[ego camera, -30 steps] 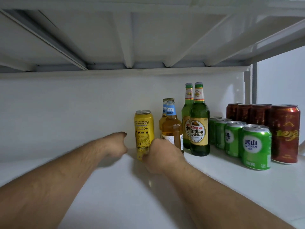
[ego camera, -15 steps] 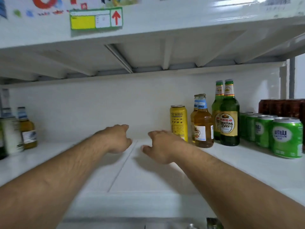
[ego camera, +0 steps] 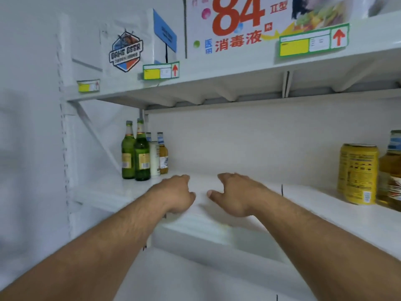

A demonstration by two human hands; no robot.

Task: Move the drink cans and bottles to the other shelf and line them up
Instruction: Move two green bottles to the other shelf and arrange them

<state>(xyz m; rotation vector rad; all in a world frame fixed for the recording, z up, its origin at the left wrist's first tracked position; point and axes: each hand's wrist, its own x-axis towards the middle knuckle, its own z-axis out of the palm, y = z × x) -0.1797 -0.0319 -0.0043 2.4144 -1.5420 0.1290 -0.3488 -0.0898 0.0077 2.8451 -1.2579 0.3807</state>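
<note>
A yellow can (ego camera: 357, 173) stands at the right end of the white shelf (ego camera: 303, 205), with an amber bottle (ego camera: 391, 170) just to its right at the frame edge. At the shelf's far left stand two green bottles (ego camera: 142, 156), a white can (ego camera: 155, 158) and two amber bottles (ego camera: 163, 154) behind them. My left hand (ego camera: 176, 195) and my right hand (ego camera: 234, 192) hover over the bare middle of the shelf, side by side, fingers loosely curled, holding nothing.
A second shelf (ego camera: 238, 77) runs overhead with yellow price tags (ego camera: 161, 70) and cartons (ego camera: 238, 25) on it. A white upright and diagonal brace (ego camera: 95, 135) bound the left end. A lower shelf (ego camera: 195, 274) lies below my forearms.
My right hand has let go of the yellow can, which stays standing at the right. Both hands and my view have swung left, bringing the left-end bottles into sight.
</note>
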